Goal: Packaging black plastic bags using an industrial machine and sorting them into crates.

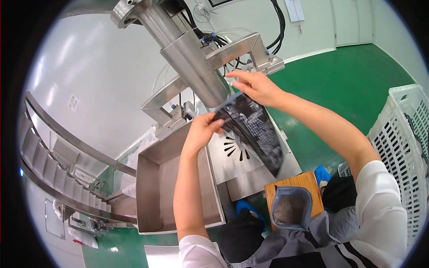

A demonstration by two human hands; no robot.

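Below the open end of a steel filling tube [197,67] hangs a dark printed bag [258,134], its mouth next to the tube's rim. My left hand [205,129] grips one edge of the bag's mouth between thumb and fingers. At the mouth's other edge is my right hand [253,85], thumb and index finger apart; whether its hidden fingers hold the film I cannot tell. Steel clamp arms [234,50] flank the tube. An open bag of greyish powder [290,209] stands upright near my lap, by a wooden stool [291,181].
A deep steel bin [181,187] adjoins the slotted steel plate [221,157] under the tube. An inclined cleated conveyor [63,171] runs along the left. White perforated plastic crates [395,144] stand at the right. My feet wear blue shoe covers [251,212].
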